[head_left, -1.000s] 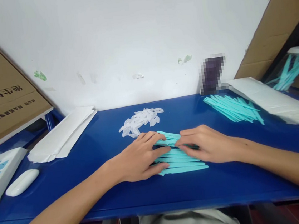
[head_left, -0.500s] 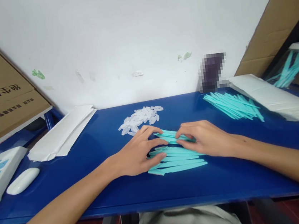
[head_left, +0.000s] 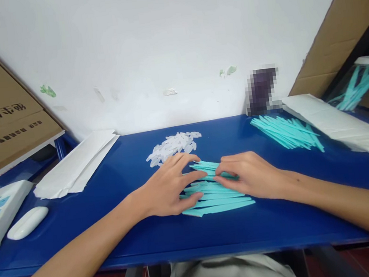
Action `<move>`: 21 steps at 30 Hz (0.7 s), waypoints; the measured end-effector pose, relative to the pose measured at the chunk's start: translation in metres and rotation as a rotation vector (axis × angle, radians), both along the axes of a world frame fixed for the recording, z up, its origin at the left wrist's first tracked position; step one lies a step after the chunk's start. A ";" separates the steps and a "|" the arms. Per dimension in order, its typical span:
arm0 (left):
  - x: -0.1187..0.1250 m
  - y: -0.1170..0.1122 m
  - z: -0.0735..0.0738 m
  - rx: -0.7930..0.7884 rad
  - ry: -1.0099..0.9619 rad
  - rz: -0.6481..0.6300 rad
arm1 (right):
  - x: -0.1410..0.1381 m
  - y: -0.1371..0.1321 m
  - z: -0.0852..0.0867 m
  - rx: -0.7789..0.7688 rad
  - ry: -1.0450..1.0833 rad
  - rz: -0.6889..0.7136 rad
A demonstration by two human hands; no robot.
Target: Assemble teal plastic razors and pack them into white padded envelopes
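Note:
Slim turquoise eyebrow razors (head_left: pixel 225 201) lie side by side in front of me, roughly crosswise. Just beyond them is a tighter bunch of the same razors (head_left: pixel 209 166). My right hand (head_left: pixel 250 175) pinches this far bunch between thumb and fingers, covering its right end. With fingers apart, my left hand (head_left: pixel 172 186) rests at the razors' left ends, its fingertips touching them. The thumb lies over the nearer row. Behind my left hand sits a heap of small translucent white caps (head_left: pixel 175 145).
Another pile of turquoise razors (head_left: pixel 287 132) lies at the back right beside a white packet (head_left: pixel 339 123). A clear tub (head_left: pixel 361 82) holds more. On the left are white paper bags (head_left: pixel 76 166), a white mouse-shaped object (head_left: pixel 28 223) and a cardboard box (head_left: pixel 3 97). A wall bounds the blue table (head_left: pixel 132 240).
My right hand has shifted slightly left along the far bunch of razors. My left hand is almost still.

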State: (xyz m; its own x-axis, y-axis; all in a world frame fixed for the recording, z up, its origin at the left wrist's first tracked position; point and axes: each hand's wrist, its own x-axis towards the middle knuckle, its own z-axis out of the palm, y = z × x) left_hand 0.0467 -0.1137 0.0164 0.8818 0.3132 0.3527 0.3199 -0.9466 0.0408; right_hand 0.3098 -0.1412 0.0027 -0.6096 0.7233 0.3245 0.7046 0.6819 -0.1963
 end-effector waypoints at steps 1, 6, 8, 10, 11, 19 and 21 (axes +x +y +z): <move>0.000 0.000 -0.001 -0.013 0.026 -0.010 | 0.001 0.000 0.000 -0.006 -0.001 -0.007; 0.002 0.000 -0.003 -0.068 0.085 -0.025 | 0.004 0.001 0.003 -0.037 -0.024 -0.059; 0.002 -0.001 -0.002 -0.087 0.108 -0.013 | 0.004 0.002 0.004 -0.059 -0.040 -0.072; 0.002 -0.001 -0.001 -0.102 0.134 -0.002 | 0.004 0.003 0.005 -0.075 -0.053 -0.087; 0.002 -0.001 -0.001 -0.107 0.144 0.000 | 0.003 0.003 0.005 -0.079 -0.057 -0.093; 0.002 -0.001 0.000 -0.139 0.168 0.012 | 0.004 0.008 0.005 -0.097 -0.061 -0.166; 0.002 -0.001 -0.001 -0.160 0.177 0.023 | 0.005 0.008 0.005 -0.098 -0.063 -0.190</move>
